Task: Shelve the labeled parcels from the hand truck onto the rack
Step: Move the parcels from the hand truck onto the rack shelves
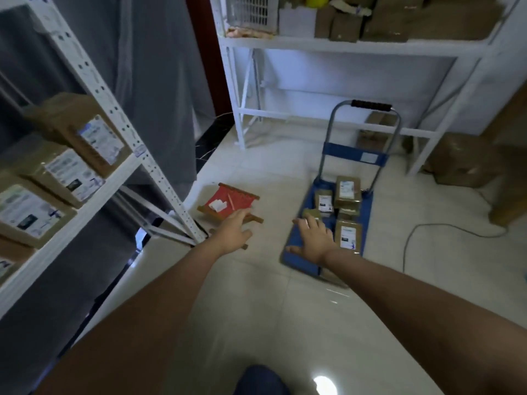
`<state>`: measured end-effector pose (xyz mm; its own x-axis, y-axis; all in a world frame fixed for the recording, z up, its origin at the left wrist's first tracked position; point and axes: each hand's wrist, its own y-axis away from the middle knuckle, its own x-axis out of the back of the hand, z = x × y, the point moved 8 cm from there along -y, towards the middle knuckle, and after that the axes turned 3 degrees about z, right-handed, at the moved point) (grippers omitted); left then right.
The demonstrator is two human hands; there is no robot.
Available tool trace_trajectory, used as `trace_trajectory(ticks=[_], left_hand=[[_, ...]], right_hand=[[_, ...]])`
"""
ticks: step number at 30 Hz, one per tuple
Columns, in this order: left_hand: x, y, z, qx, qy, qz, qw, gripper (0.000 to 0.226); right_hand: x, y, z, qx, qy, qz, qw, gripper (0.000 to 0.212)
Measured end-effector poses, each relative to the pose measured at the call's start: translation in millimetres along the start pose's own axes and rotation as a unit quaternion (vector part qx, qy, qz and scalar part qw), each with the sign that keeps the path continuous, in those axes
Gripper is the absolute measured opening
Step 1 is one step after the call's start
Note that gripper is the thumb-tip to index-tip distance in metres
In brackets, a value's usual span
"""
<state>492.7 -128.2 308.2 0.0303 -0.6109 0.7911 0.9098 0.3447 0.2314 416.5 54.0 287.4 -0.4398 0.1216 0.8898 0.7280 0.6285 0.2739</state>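
From your head camera you look down on a pale, glossy tiled floor (251,295) with the blue hand truck (302,238) standing in the middle of it, its black-gripped handle upright on the far side. To the left of the hand truck a white rack (125,132) runs out of frame, already carrying brown boxes with white labels (99,138); beyond the truck a second white shelf unit (342,45) holds more cardboard. Between rack and truck lies a small red folding stool (233,199), and a grey cable (427,226) trails on the floor to the truck's right. Label print is too blurred to read. The parcels (346,191) sit on the truck's deck: small brown boxes, white labels up. Your left hand (232,233) hangs open above the stool, holding nothing. Your right hand (313,238) is spread wide over the truck's near end, beside the closest parcel; whether it touches you cannot tell.
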Motion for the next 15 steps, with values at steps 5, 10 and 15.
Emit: trace_trajectory(ticks=[5,10,15], left_hand=[[-38.5,-62.4,54.4,-0.061,-0.005,-0.053,0.997,0.056],[-64.1,-129.3,95.2,-0.113,-0.03,-0.067,0.991,0.057],[-81.1,-185.7,118.3,-0.144,-0.042,-0.102,0.983,0.058]], right_hand=[[31.8,-17.7,70.3,-0.07,-0.012,0.027,0.997,0.08],[60.4,-47.4,122.2,-0.127,-0.017,0.053,0.99,0.079],[72.9,-79.0,151.3,-0.158,-0.047,0.065,0.984,0.079]])
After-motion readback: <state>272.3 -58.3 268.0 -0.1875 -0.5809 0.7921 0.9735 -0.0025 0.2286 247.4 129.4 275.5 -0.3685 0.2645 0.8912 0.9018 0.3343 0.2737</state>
